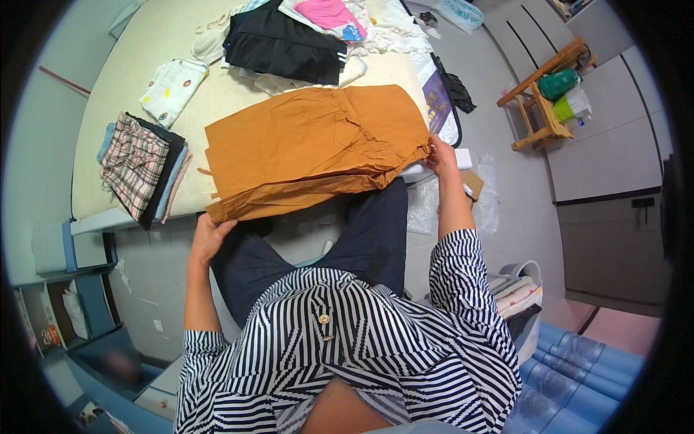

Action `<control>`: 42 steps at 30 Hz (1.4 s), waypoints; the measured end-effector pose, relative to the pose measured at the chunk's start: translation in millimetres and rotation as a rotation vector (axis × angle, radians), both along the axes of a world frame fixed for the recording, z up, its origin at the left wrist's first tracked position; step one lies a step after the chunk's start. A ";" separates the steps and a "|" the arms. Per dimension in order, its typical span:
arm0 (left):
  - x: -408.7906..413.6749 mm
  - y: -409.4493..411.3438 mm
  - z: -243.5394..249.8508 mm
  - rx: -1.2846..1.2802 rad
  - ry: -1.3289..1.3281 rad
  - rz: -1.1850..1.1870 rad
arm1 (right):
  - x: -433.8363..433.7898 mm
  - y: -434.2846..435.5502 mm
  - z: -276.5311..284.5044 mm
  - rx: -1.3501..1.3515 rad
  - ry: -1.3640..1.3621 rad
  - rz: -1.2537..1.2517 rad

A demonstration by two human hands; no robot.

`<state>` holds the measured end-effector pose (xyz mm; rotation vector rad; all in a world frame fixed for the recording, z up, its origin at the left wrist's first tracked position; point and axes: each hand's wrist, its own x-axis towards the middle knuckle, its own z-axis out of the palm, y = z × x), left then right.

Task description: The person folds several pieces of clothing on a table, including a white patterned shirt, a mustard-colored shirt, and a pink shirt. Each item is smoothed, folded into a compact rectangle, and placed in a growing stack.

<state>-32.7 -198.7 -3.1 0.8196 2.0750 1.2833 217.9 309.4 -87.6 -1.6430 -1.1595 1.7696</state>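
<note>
An ochre-brown cotton garment (pixel 293 141) with a gathered band lies folded lengthwise across the near edge of the cream padded surface (pixel 211 97). My left hand (pixel 213 234) pinches its near left corner, thumb on top. At the opposite end my right hand (pixel 440 156) grips the garment's right edge beside the gathered part. The near layers hang slightly over the edge, above my lap. Left of the garment is a stack of folded clothes with plaid shorts (pixel 135 163) on top. Behind that stack lies a folded white printed garment (pixel 174 91).
Black shorts (pixel 287 49) and a pink-and-white garment (pixel 331 16) lie heaped at the far side. A wooden chair (pixel 534 108) holding a green item stands on the floor at right. Clear plastic wrap (pixel 488 195) and a cardboard piece (pixel 471 185) lie below my right hand.
</note>
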 end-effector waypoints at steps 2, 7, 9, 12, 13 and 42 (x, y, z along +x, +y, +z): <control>11.3 -1.7 -5.4 -0.022 0.162 -0.062 | 0.2 -2.7 8.8 0.000 -0.040 0.030; 47.8 -2.4 -0.3 -0.121 0.505 -0.111 | -13.2 -3.2 16.9 0.060 -0.115 0.167; 49.8 -8.5 -2.7 -0.104 0.601 -0.180 | -15.0 0.9 15.6 0.040 -0.066 0.320; 53.9 -12.0 -3.0 -0.068 0.729 -0.242 | -17.5 3.7 -1.8 0.124 -0.027 0.287; 54.7 -12.9 -1.6 -0.057 0.772 -0.255 | -17.3 6.3 -5.1 0.140 0.005 0.281; 51.3 -29.1 -26.4 -0.051 0.903 -0.328 | -8.1 -52.6 19.0 1.045 -0.801 0.459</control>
